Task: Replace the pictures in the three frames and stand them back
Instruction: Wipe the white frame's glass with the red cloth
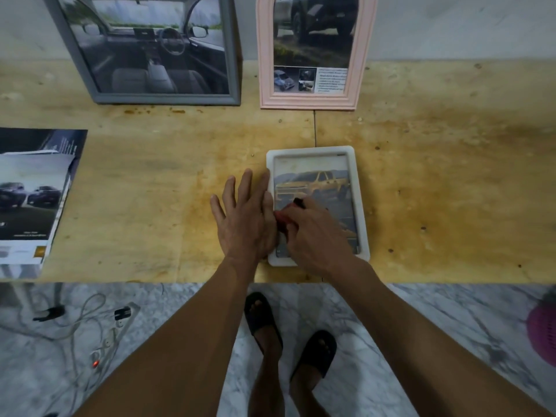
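A white frame [359,188] lies flat near the table's front edge with a picture of a yellow pickup [316,183] in it. My left hand [243,218] lies flat with spread fingers beside the frame's left edge, touching it. My right hand [316,233] is over the frame's lower part and grips a small red tool [282,219] with a dark tip. A grey frame [231,55] with a car-interior picture and a pink arched frame [313,102] with a truck picture stand upright at the wall.
A stack of car brochures [30,191] lies at the table's left edge. The wooden table [436,176] ends just below my hands. On the marble floor are cables and a power strip [114,332] at left and a pink object [543,332] at right.
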{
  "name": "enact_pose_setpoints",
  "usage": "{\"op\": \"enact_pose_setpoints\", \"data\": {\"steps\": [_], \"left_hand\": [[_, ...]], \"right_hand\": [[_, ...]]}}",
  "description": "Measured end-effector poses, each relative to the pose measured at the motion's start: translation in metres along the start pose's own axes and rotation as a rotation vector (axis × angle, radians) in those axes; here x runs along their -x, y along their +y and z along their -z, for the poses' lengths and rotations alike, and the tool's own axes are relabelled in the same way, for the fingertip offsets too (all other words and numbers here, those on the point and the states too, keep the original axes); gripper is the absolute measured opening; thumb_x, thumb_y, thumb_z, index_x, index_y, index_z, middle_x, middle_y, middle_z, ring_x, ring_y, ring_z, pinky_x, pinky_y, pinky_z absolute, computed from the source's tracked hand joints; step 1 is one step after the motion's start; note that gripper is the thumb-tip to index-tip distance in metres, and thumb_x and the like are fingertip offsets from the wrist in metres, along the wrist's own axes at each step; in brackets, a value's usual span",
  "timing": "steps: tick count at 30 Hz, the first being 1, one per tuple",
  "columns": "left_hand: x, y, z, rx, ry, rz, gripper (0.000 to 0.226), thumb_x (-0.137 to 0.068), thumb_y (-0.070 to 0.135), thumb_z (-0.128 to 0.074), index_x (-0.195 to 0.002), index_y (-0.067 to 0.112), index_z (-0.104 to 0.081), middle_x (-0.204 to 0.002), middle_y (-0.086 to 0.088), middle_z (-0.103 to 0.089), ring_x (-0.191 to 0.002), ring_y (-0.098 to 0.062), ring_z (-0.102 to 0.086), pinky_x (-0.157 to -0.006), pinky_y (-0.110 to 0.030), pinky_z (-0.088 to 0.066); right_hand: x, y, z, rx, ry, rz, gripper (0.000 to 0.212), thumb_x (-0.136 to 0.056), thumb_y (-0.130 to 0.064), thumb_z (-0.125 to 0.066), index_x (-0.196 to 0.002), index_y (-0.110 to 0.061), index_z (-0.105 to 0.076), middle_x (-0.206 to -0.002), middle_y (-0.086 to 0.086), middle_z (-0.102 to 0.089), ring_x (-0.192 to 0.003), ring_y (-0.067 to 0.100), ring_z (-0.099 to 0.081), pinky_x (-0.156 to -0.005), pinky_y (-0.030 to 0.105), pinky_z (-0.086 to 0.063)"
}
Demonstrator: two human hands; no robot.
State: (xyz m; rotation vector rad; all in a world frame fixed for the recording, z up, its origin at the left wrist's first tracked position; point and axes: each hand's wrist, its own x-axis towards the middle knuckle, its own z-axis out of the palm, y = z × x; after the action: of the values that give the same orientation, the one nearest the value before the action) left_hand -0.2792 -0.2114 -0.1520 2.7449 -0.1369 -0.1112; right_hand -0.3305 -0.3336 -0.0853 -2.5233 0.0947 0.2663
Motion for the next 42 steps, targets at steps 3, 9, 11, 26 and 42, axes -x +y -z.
{"op": "enact_pose_setpoints", "data": {"steps": [3,9,11,26,42], "left_hand": [[0.0,0.001,0.001,0.021,-0.007,0.001,0.047,-0.107,0.045,-0.026,-0.153,0.044,-0.027,-0.163,0.014,-0.021,-0.153,-0.019,-0.008,-0.121,-0.056,-0.003],[0.002,0.003,0.004,0.005,-0.017,-0.017,0.047,-0.107,0.044,-0.024,-0.154,0.042,-0.027,-0.164,0.009,-0.023,-0.153,-0.023,-0.008,-0.12,-0.059,-0.005],[0.001,0.002,0.005,0.006,-0.024,-0.017,0.047,-0.107,0.045,-0.024,-0.154,0.042,-0.027,-0.164,0.009,-0.022,-0.153,-0.023,-0.007,-0.12,-0.059,-0.004],[0.001,0.0,0.003,-0.022,0.007,-0.035,0.047,-0.107,0.046,-0.022,-0.154,0.044,-0.025,-0.164,0.008,-0.024,-0.153,-0.022,-0.01,-0.121,-0.059,-0.008],[0.002,0.004,0.003,-0.014,-0.003,-0.011,0.048,-0.106,0.047,-0.02,-0.154,0.043,-0.025,-0.164,0.008,-0.023,-0.153,-0.022,-0.007,-0.121,-0.058,-0.005]], "right_hand": [[0.017,0.003,0.002,-0.011,-0.081,-0.014,0.039,-0.083,-0.03,-0.039,-0.102,-0.019,-0.071,-0.108,0.006,-0.056,-0.097,0.027,-0.054,-0.084,0.039,-0.045],[0.035,0.024,0.015,0.199,-0.16,0.071,0.03,-0.095,-0.027,-0.045,-0.115,-0.031,-0.067,-0.117,-0.002,-0.05,-0.11,0.023,-0.044,-0.086,0.034,-0.038],[0.039,0.035,0.023,0.249,-0.115,0.062,0.027,-0.094,-0.028,-0.047,-0.108,-0.033,-0.069,-0.113,-0.004,-0.051,-0.107,0.021,-0.044,-0.078,0.03,-0.034],[-0.067,0.026,0.042,0.401,0.04,0.156,0.047,-0.092,-0.021,-0.056,-0.137,-0.033,-0.049,-0.14,0.002,-0.041,-0.122,0.027,-0.037,-0.098,0.045,-0.034],[-0.017,0.07,0.02,0.317,0.124,0.093,0.037,-0.087,-0.021,-0.046,-0.124,-0.022,-0.051,-0.129,0.007,-0.05,-0.108,0.03,-0.043,-0.087,0.042,-0.041]]}}
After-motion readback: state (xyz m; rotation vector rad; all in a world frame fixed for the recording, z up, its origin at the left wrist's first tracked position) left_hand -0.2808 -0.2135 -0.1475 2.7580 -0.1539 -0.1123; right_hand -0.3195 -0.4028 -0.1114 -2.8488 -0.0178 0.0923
